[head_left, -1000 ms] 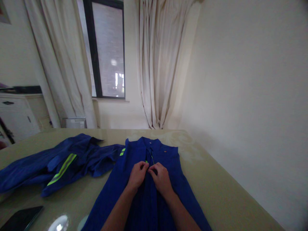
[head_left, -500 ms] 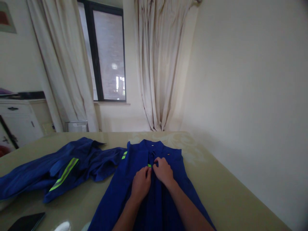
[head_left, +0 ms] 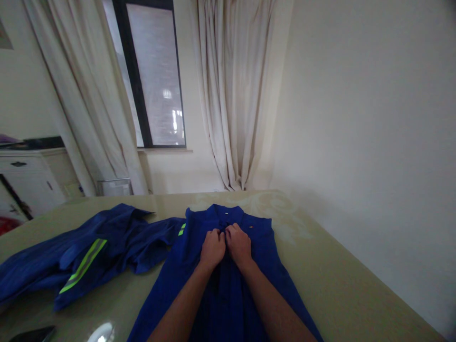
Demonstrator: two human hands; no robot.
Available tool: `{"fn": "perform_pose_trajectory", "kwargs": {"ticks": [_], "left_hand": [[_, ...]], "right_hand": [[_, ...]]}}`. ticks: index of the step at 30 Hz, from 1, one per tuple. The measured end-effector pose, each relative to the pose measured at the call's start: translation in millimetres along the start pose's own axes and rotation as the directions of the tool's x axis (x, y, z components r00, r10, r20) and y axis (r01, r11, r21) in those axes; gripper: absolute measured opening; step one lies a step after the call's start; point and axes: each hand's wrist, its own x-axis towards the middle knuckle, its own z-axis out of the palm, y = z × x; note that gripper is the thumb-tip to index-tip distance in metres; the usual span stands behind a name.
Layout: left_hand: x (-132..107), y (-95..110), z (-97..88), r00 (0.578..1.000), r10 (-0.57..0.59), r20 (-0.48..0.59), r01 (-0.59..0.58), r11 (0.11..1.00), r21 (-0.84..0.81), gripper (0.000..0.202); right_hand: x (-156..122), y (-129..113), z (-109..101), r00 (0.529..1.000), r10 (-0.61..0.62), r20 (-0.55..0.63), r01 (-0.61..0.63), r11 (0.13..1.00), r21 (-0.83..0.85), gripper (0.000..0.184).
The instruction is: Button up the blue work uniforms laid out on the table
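Observation:
A blue work jacket (head_left: 256,280) lies flat on the beige table (head_left: 335,285), collar away from me. My left hand (head_left: 213,247) and my right hand (head_left: 238,243) rest side by side on its chest, just below the collar. Both hands have their fingers curled and pinch the jacket's front opening between them. The fingertips are pressed into the cloth, so the fastening itself is hidden.
A second blue garment with a yellow-green reflective stripe (head_left: 83,263) lies crumpled at the left. A dark phone (head_left: 32,333) lies at the table's near left edge. Behind the table are a window, curtains (head_left: 231,95) and a white cabinet (head_left: 26,180). A wall runs along the right.
Both hands have moved up the jacket's front, from mid-chest towards the collar, staying closed on the opening. The green strip seen between them earlier is now covered.

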Motion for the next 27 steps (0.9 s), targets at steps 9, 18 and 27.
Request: {"fn": "perform_pose_trajectory", "kwargs": {"ticks": [9,18,27], "left_hand": [[12.4,2.0,6.6,0.993,-0.008,-0.119,-0.003,0.996,-0.095,0.018],[12.2,-1.0,5.8,0.985,0.08,-0.151,-0.102,0.984,-0.144,0.02],[8.4,-2.4,2.9,0.985,0.13,-0.113,-0.151,0.967,-0.206,0.019]], "right_hand": [[-0.9,-1.6,-2.0,0.997,-0.081,-0.009,0.081,0.996,-0.03,0.026],[-2.1,-0.6,-1.1,0.992,-0.126,-0.01,0.125,0.992,-0.025,0.031],[-3.1,-3.0,-4.1,1.0,-0.009,-0.017,0.009,0.999,-0.04,0.022]]}}
